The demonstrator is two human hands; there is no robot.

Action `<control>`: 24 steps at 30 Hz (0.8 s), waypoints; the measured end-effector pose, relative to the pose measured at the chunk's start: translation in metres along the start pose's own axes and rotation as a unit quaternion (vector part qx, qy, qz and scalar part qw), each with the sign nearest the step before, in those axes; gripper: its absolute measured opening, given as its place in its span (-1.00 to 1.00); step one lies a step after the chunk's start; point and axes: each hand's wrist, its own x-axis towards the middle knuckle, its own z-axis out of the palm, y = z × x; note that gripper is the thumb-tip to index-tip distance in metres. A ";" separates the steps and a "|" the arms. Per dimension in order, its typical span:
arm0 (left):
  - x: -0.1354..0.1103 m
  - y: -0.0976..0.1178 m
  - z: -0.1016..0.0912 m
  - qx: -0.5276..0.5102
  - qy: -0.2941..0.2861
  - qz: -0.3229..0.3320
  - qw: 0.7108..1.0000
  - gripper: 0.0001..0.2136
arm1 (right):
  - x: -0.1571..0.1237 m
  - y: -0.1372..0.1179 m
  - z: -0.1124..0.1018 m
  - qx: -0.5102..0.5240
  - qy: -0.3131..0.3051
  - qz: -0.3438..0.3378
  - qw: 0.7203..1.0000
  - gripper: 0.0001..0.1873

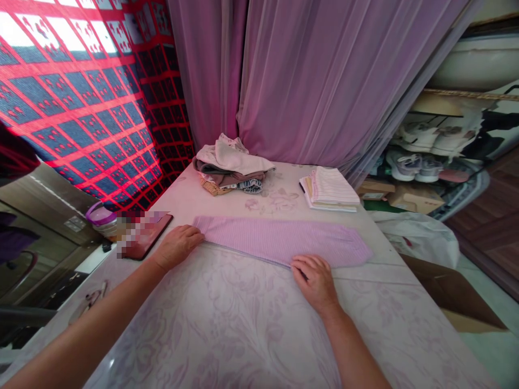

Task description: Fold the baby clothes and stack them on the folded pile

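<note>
1. Resting the left hand (177, 247) palm down on the left end of a pink ribbed garment (284, 241), with the fingers lying over the fabric and not clamped on it.
2. Laying the right hand (314, 283) flat on the garment's near edge, right of the middle, also unclamped, with the fingers slightly apart and the two hands well apart.
3. Garment folded into a long, narrow strip, lying flat and slanting across a floral bed (211, 329), its far end free of both hands.
4. Farther back, a rumpled pile of clothes (231, 165) in cream, brown and patterned fabrics, just in front of a mauve curtain (308, 70).
5. Right of the pile, a folded striped stack (330, 189) lying on the bed.
6. Just beyond the left hand, a pixelated patch over a dark red case (152, 243), near a purple-rimmed tub (101, 219).
7. Past the bed's right edge, a white bag (417, 237) and a cardboard box (450, 292), with sneakers (409, 165) higher up behind them.
8. Left of the curtain, a red grid-patterned cloth (73, 97) hanging.
</note>
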 end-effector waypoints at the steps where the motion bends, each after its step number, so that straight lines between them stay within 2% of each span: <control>1: -0.001 0.000 0.000 0.003 0.003 -0.005 1.000 -0.76 | 0.000 0.000 0.000 0.003 0.008 -0.001 1.000 -0.77; 4: -0.002 -0.001 0.000 0.012 0.005 -0.014 1.000 -0.75 | 0.000 0.000 0.000 0.007 0.031 0.002 1.000 -0.76; 9: -0.002 0.003 -0.001 0.023 -0.028 -0.011 0.999 -0.76 | -0.001 0.000 0.001 -0.005 0.003 -0.011 1.000 -0.76; 12: -0.003 0.009 -0.002 0.025 -0.040 -0.021 0.999 -0.76 | -0.001 0.000 0.002 -0.010 0.009 -0.021 1.000 -0.77; 17: 0.002 0.016 -0.008 -0.006 -0.027 -0.026 0.999 -0.72 | -0.002 0.002 0.003 0.000 0.018 -0.040 0.999 -0.76; 21: 0.024 0.018 -0.013 -0.039 -0.022 -0.072 0.996 -0.68 | -0.002 0.004 0.005 0.014 0.032 -0.041 0.999 -0.74; 24: 0.053 0.017 -0.013 -0.029 -0.052 -0.118 0.991 -0.69 | -0.002 0.005 0.006 0.021 0.042 -0.038 0.998 -0.73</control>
